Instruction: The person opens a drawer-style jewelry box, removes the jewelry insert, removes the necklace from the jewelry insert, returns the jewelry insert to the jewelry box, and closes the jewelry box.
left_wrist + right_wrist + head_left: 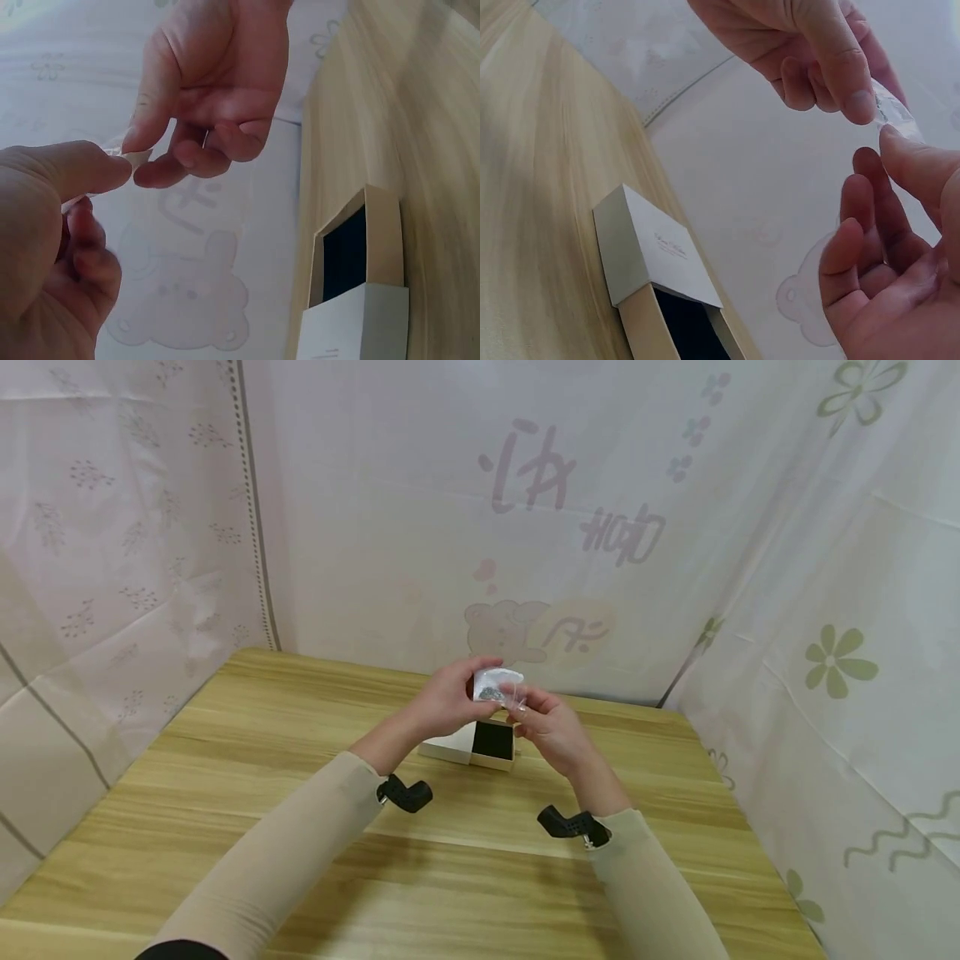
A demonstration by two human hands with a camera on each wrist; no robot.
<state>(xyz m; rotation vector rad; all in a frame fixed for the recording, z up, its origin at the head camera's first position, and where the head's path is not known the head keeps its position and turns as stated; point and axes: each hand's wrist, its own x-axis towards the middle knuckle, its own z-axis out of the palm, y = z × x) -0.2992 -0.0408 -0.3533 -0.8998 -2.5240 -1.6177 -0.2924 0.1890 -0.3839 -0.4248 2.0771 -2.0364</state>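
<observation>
A small clear plastic bag [497,678] with a white back is held up above the table, and something small and dark, too small to make out, lies inside it. My left hand [448,700] pinches the bag's left side between thumb and fingers. At its right edge, the thumb and fingertips of my right hand [553,731] pinch the plastic. In the right wrist view, the bag [896,112] shows partly behind both thumbs. Below the hands stands a white box sleeve [452,745], its cream drawer [491,762] pulled partway out to the right.
Black lining [345,259] fills the drawer's inside. Faint print [670,244] marks the sleeve's top. The box lies on a wood-grain table [330,827]. Light patterned curtains [375,527] hang behind the table and at both sides.
</observation>
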